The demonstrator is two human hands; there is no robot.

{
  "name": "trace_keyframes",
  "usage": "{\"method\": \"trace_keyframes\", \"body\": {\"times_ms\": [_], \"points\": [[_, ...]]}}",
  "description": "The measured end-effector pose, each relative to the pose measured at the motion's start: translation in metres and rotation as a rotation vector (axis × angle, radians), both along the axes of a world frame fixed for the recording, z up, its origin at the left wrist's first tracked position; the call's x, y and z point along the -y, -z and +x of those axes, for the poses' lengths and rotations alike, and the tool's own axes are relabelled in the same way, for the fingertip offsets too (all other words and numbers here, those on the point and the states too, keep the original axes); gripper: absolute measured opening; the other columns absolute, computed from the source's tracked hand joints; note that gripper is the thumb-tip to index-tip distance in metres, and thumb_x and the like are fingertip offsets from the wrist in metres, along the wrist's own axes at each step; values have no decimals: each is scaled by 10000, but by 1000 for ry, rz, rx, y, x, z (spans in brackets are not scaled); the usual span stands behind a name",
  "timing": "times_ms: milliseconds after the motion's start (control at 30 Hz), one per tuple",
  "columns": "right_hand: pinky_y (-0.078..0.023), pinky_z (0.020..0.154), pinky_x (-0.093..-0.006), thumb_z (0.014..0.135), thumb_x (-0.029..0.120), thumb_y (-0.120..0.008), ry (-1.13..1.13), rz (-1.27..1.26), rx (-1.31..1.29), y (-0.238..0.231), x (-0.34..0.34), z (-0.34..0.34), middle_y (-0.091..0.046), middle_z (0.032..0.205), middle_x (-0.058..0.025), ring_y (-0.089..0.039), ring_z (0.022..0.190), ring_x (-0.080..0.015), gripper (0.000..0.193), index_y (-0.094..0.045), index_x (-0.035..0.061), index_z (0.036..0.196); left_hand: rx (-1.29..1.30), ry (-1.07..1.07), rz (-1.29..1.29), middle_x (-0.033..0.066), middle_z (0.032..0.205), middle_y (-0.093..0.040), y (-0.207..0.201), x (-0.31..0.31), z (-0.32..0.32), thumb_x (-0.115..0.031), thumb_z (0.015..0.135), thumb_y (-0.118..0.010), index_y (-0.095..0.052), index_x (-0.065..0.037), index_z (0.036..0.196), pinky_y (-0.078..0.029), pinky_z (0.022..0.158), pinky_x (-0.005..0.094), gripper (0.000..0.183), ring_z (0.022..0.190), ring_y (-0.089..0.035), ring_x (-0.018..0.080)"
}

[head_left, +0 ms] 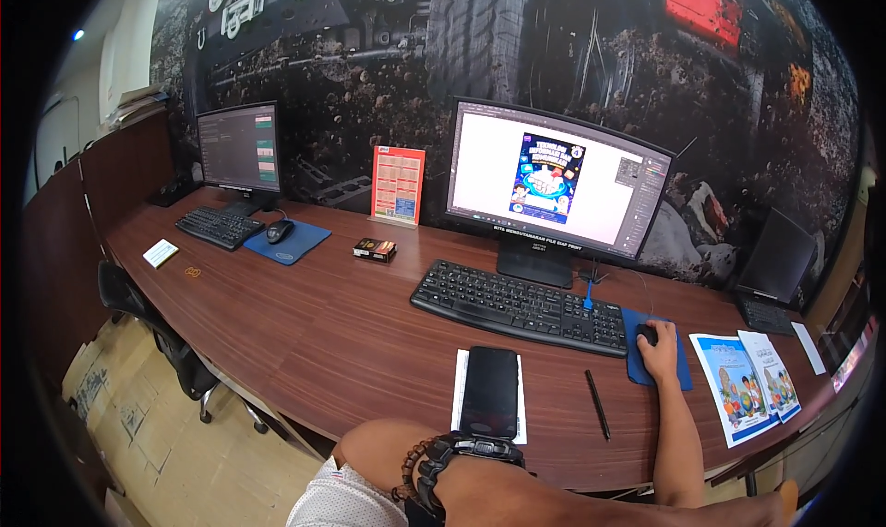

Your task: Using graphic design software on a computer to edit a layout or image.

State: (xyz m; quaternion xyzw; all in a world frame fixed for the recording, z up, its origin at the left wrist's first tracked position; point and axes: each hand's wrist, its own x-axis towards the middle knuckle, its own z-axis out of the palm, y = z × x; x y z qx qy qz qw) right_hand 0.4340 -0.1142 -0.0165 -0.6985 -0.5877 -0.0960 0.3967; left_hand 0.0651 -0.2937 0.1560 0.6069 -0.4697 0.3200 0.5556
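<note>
We are seeing the right hand (659,344) curling loosely over the mouse (648,333), its fingers bent rather than spread. The mouse is sitting on a blue pad (640,370) toward the right end of the desk (351,296). The left arm (572,501), wearing a watch (484,447) and bracelets (429,476), is stretching across by the near edge; we are not seeing its hand clearly, so we cannot tell how open it is or whether it is holding anything.

A phone (491,389) is lying on white paper (459,389) at the near edge, just beyond the watch. A pen (598,404) is lying between phone and pad, and two booklets (734,393) are overlapping near the right edge. A keyboard (517,307) is reaching up to the pad's left side, before a lit screen (549,172). A calendar (397,185) is standing along the far edge, a small box (375,250) lying before it. Toward the left end, a second mouse (280,232) is resting beside a second keyboard (220,226), below a smaller screen (238,149).
</note>
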Motion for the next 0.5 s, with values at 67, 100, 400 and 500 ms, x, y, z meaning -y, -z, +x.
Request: {"method": "trace_keyframes", "body": {"times_ms": [67,100,400,500], "points": [[-457,942,-406,775,156,-685,2,0,0,-1,0,-1,-549,1128,-160,-558,1088,-355,364,-624,23,1108,-12,-6,5,174,1078,-518,-5,0,-3,-936,501,-619,-500,91,1166,-457,820,328,1229,974,-545,265],[-457,943,-405,775,157,-684,6,-3,1,-1,1,-1,-550,1127,-160,-558,1087,-354,363,-625,23,1107,-18,-7,6,172,1070,-517,-9,-1,-5,-937,500,-618,-503,91,1158,-457,817,328,1226,969,-544,263],[-455,947,-405,778,160,-679,2,6,2,-2,3,-2,-548,1128,-162,-556,1090,-354,365,-624,20,1111,-75,-17,6,154,1005,-514,-36,-8,-14,-946,483,-612,-531,90,1092,-454,789,333,1204,924,-537,250],[-456,945,-408,779,160,-678,-3,15,12,0,2,0,-547,1134,-159,-558,1094,-352,367,-624,20,1114,-97,-14,0,149,983,-514,-47,-11,-11,-949,478,-610,-541,90,1069,-453,780,335,1197,909,-535,246]]}}
